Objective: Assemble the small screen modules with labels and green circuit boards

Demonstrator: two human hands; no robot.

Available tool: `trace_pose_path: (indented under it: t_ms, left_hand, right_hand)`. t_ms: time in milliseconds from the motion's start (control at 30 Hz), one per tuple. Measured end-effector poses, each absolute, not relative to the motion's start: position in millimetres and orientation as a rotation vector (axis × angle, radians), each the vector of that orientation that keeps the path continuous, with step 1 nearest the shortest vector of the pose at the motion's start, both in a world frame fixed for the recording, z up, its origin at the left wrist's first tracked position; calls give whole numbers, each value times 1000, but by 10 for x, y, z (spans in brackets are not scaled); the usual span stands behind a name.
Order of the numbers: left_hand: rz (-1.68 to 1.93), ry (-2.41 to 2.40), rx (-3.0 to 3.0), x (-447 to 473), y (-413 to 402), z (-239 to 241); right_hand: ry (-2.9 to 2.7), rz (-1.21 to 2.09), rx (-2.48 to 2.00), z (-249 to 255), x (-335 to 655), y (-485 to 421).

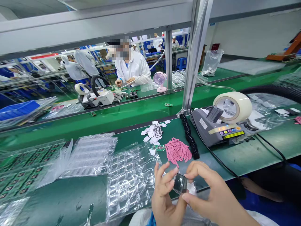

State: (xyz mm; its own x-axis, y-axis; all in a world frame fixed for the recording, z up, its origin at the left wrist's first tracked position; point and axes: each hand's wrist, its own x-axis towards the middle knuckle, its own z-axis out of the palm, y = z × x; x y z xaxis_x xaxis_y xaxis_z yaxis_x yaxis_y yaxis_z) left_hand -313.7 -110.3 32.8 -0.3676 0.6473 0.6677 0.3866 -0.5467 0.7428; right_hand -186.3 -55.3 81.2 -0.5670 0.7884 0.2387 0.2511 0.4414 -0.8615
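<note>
My left hand [164,194] and my right hand [209,194] meet at the near edge of the green bench, and both pinch a small dark square part [180,183] wrapped in shiny clear film. The fingers of each hand curl round its edges. Just beyond the hands lies a heap of small pink strips [178,151], and past it a scatter of white paper squares [154,131] with a small green circuit board [158,147] beside them.
A tape dispenser machine [216,128] carrying a large roll of tape [232,106] stands at the right, its black cable running toward me. Clear blister trays [129,179] and bagged circuit boards [21,172] cover the left. A co-worker in white sits across the belt.
</note>
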Motion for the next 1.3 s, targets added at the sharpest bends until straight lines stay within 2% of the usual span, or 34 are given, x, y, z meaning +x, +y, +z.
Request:
trace_pose_path:
  t_ms: [100, 233, 367, 500, 600, 733, 1000, 1233, 1300]
  left_hand:
    - [2052, 1392, 1625, -3135, -1098, 281]
    - [1995, 1298, 1333, -3134, -1128, 333]
    - [1589, 914, 698, -3186, -1113, 518]
    - [1327, 588, 349, -3216, -1086, 636]
    - [1309, 517, 347, -3211, -1094, 637]
    - [1293, 502, 424, -3221, -1103, 625]
    - [1270, 558, 555, -3239, -1084, 640]
    - [1319, 604, 374, -3285, -1108, 431]
    - [1329, 580, 303, -3331, -1122, 346]
  right_hand:
    - [-2031, 1159, -935, 785, -1882, -565]
    - [-2009, 1101, -873, 797, -1869, -564]
    - [-2050, 999, -670, 905, -1770, -488]
    - [-2243, 635, -591, 1006, -1699, -405]
    - [-2256, 408, -602, 1027, -1725, -411]
    - [-2238, 322, -603, 1048, -1755, -442]
    - [-2332, 399, -509, 1032, -1738, -405]
    - [-2402, 231, -541, 713, -1712, -513]
    - [-2434, 310, -651, 590, -1671, -473]
